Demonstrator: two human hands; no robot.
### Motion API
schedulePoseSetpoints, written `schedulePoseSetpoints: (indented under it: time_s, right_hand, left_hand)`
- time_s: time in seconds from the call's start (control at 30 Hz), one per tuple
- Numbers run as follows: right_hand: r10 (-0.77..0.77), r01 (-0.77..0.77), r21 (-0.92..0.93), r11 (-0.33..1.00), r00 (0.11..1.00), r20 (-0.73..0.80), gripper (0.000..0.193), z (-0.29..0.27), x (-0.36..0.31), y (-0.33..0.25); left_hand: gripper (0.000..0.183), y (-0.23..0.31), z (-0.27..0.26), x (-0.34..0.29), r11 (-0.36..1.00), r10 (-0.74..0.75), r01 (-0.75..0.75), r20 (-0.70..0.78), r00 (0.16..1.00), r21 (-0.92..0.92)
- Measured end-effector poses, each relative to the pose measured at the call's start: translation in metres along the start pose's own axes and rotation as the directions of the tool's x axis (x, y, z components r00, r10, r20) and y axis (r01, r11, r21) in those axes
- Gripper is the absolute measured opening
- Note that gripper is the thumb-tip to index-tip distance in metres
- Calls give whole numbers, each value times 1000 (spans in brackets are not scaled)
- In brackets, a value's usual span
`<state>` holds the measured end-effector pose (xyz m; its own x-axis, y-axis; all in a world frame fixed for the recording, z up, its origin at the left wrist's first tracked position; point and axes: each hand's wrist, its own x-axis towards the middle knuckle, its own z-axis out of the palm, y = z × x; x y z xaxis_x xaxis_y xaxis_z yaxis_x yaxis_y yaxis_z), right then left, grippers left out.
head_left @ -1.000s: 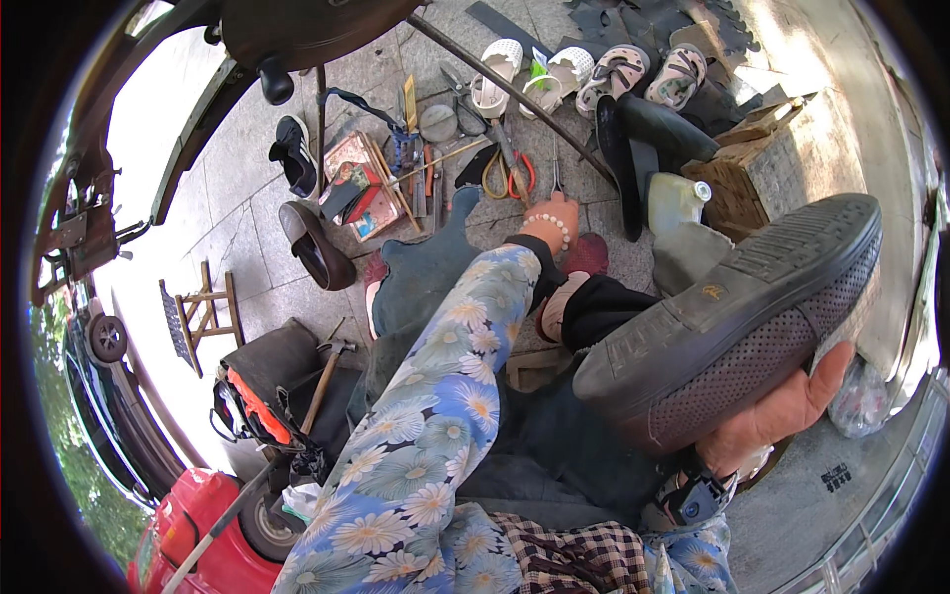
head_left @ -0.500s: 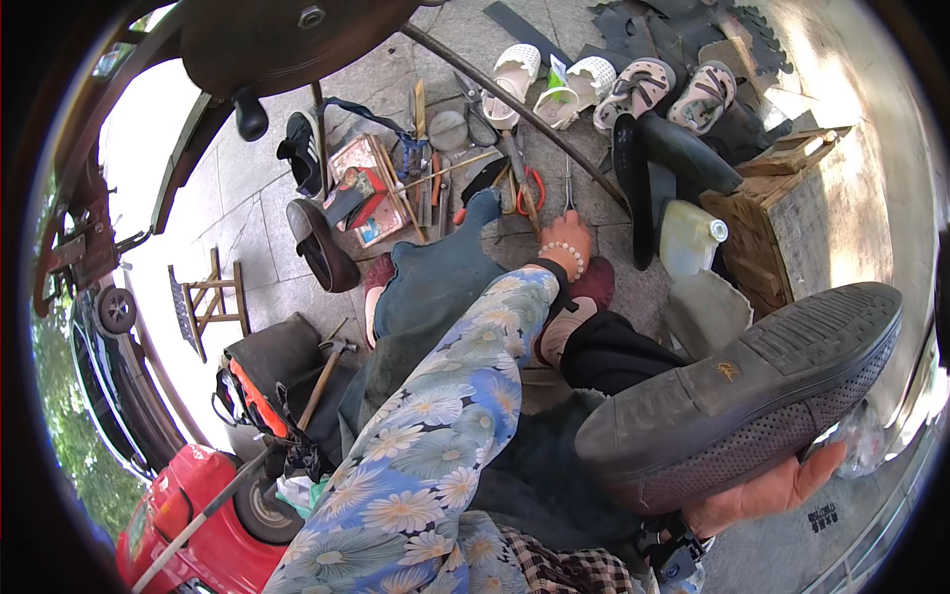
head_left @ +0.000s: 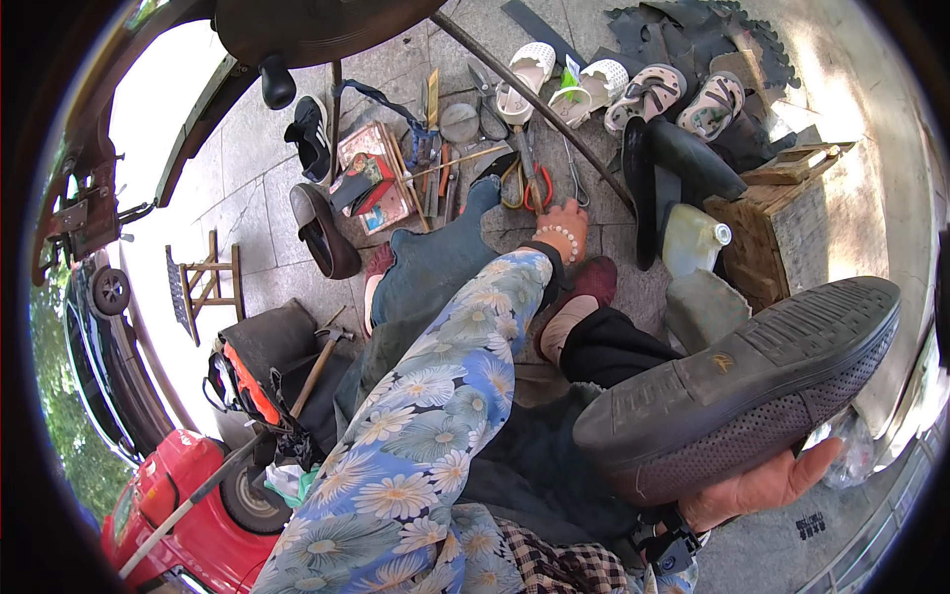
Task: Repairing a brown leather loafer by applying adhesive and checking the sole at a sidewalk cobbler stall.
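Observation:
My right hand [head_left: 757,487] supports a dark brown slip-on shoe [head_left: 737,381] from beneath. The shoe's black, ridged sole faces up, and its side is perforated; most of my fingers are under it. My left hand [head_left: 562,230], with a beaded bracelet, reaches down among the tools on the paving. Its fingers curl beside the near end of a wooden-handled tool [head_left: 540,188]; whether they grip it is hidden. Red-handled scissors [head_left: 546,188] lie just beyond that hand. A slim silver tool [head_left: 577,183] with a loop end lies to its right.
A wooden box [head_left: 821,233] and a plastic jug [head_left: 693,241] stand at right. White clogs [head_left: 526,81] and patterned sandals [head_left: 648,94] sit at the back. Left are a brown loafer [head_left: 325,233], a hammer [head_left: 317,371] and a small stool [head_left: 211,282]. A machine's metal bar [head_left: 534,91] crosses above the tools.
My left hand has shifted slightly left, from the silver tool toward the wooden handle. The silver tool now lies at a different angle. The held shoe stays almost in place; the view has shifted slightly.

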<state>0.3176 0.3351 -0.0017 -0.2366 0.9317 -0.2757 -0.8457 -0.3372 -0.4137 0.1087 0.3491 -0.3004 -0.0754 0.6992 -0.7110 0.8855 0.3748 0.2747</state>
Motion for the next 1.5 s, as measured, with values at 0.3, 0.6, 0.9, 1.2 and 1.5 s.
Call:
schedulePoseSetpoints:
  time_s: [0.3, 0.6, 0.9, 1.2, 1.5]
  right_hand:
    - [57, -64, 38, 997, 984, 171, 64, -15, 0, -12]
    - [110, -111, 22, 994, 993, 41, 67, -24, 9, -11]
    - [277, -275, -81, 958, 961, 8, 63, 31, 33, 45]
    - [460, -471, -33, 882, 840, 287, 46, 51, 17, 100]
    - [441, -333, -331, 883, 828, 345, 43, 66, -13, 106]
  left_hand:
    - [49, 13, 15, 13, 998, 65, -65, -27, 998, -1]
    - [41, -9, -15, 6, 979, 205, -204, 0, 979, 23]
    - [17, -33, -119, -77, 996, 86, -74, -266, 960, 56]
    - [14, -110, -182, -268, 955, 215, -90, -451, 867, 282]
    - [17, -166, -104, -476, 315, -318, -460, -549, 773, -830]
